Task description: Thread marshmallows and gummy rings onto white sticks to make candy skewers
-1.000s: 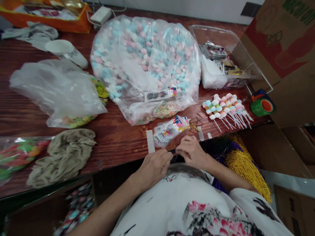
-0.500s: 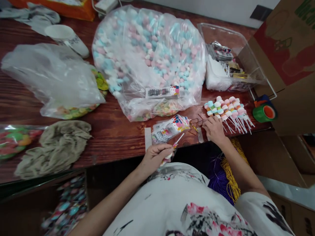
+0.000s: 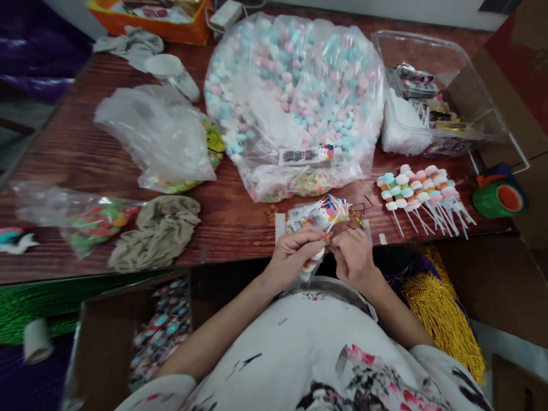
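Observation:
Close to my body, my left hand (image 3: 295, 258) grips a marshmallow stick (image 3: 313, 264) in a clear wrapper, its marshmallows pointing down and its white stick up. My right hand (image 3: 354, 256) meets it at the wrapper's neck, fingers pinched; whatever they hold is too small to make out. Just beyond the hands lie flat printed plastic bags (image 3: 317, 213) and several thin wire-like ties (image 3: 358, 212). A pile of unwrapped marshmallow sticks (image 3: 422, 188) rests to the right, white sticks toward me.
Behind stands a big clear bag of pastel marshmallows (image 3: 295, 85). A clear plastic bin (image 3: 432, 43) and green tape roll (image 3: 496, 200) are at right. Leftward are a crumpled cloth (image 3: 158, 234), candy bags (image 3: 100, 222) and a cup (image 3: 177, 77). An open box (image 3: 107, 337) sits below the table edge.
My right hand has come left from beside the marshmallow pile and the ties to the wrapper's neck at my left hand. The camera view has shifted left.

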`<control>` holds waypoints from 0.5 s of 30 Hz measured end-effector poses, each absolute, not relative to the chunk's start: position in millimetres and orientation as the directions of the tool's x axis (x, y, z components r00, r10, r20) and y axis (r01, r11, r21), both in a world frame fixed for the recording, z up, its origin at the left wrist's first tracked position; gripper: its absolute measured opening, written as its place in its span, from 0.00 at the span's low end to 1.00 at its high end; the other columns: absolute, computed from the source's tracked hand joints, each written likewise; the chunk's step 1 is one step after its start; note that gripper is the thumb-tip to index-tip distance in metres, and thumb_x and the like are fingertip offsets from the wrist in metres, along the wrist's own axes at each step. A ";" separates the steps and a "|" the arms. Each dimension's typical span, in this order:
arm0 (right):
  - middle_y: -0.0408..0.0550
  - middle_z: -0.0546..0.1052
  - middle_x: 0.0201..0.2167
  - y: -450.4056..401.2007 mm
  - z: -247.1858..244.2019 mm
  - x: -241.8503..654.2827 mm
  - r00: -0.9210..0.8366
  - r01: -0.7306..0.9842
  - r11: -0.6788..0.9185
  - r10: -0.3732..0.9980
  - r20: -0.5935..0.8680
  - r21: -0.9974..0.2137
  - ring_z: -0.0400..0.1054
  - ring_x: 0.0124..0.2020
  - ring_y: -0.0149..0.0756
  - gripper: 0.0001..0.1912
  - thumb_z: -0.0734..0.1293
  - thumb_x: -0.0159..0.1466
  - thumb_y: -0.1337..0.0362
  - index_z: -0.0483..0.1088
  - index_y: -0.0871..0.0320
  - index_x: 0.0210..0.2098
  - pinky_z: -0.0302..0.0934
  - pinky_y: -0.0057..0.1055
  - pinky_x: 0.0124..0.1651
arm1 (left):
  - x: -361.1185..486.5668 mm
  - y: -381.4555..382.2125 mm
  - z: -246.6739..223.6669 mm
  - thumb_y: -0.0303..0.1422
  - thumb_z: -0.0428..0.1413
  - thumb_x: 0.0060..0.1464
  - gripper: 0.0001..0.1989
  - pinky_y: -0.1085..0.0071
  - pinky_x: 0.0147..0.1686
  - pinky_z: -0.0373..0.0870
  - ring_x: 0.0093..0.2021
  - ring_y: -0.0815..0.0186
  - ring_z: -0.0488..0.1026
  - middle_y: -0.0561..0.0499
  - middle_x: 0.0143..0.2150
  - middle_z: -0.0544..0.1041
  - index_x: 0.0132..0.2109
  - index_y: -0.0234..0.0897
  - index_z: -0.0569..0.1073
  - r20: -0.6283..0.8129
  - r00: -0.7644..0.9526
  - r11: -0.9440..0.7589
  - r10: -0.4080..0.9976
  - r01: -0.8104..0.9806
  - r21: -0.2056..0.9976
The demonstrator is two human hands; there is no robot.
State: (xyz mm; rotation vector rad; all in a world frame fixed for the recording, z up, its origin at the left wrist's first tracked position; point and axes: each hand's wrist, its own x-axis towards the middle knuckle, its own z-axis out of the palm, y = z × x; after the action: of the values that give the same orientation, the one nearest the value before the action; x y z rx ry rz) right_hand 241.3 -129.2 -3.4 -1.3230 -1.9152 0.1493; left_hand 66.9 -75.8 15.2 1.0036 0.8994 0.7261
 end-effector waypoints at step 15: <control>0.44 0.72 0.26 -134.7 6.9 219.2 -0.028 0.530 0.327 0.929 0.369 -0.782 0.65 0.29 0.34 0.07 0.63 0.66 0.70 0.70 0.55 0.33 0.60 0.34 0.34 | 35.8 -72.4 0.0 0.39 0.64 0.47 0.12 0.76 0.23 0.65 0.24 0.73 0.69 0.51 0.29 0.74 0.32 0.33 0.80 -0.342 0.361 0.407 0.868 -0.121 0.906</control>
State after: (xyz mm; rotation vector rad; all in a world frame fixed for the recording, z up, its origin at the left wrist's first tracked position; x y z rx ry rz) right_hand 219.2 -134.7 6.9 -1.3258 -1.6877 0.5529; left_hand 35.8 -72.4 0.0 0.9302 0.9882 0.7713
